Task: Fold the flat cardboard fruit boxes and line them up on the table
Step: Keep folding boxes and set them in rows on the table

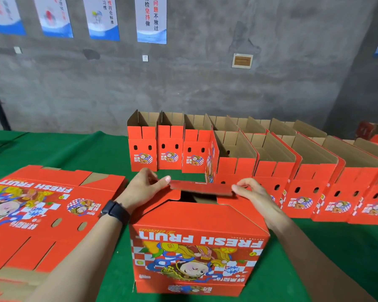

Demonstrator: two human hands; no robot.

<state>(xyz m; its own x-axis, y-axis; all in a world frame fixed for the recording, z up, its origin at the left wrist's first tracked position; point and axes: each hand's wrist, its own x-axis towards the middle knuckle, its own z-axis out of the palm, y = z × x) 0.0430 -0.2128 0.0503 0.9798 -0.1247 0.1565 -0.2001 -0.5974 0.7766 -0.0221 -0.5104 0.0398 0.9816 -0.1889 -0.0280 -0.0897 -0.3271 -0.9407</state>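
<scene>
Both left hand (143, 188) and right hand (256, 197) pinch the top flap (202, 188) with curled fingers (164, 179); box (196, 240) reads "FRESH FRUIT".

Both forearms (90, 247) bare all the way to the near edge, and there, just behind the left hand (144, 186), a black watch (115, 211): broad smooth strap, dark rectangular face.

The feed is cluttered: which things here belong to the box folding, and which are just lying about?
Job: half-folded box, its top flap pinched by left hand and right hand; flat boxes; lined-up folded boxes; green table.
Lying about: wall posters; framed plaque.
</scene>
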